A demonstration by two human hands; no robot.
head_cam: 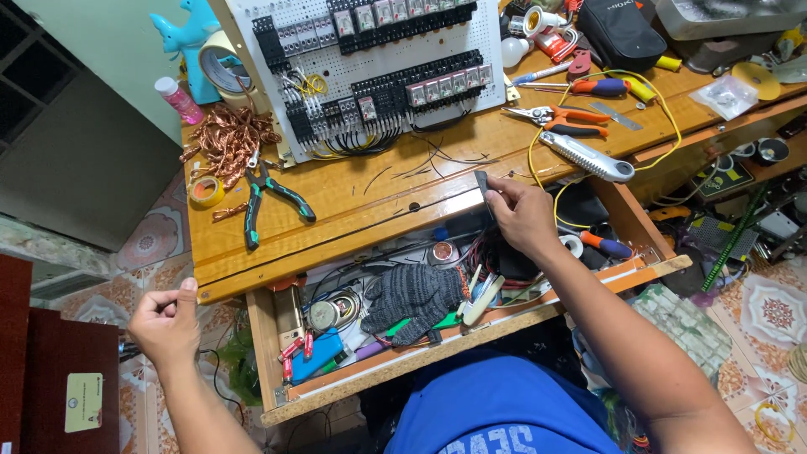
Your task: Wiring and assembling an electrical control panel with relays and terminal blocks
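Two hands are apart: the right hand [523,214] pinches a small dark flat rectangular part [482,187] at the wooden desk [361,197] edge, mid-frame; the left hand [166,324], lower left, is a loose empty fist. A slip could drop the part into the cluttered open drawer [403,357] below.

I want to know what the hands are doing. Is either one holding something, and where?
The right hand pinches a small dark flat piece by its lower end. The left hand is a loose fist, apparently holding nothing.
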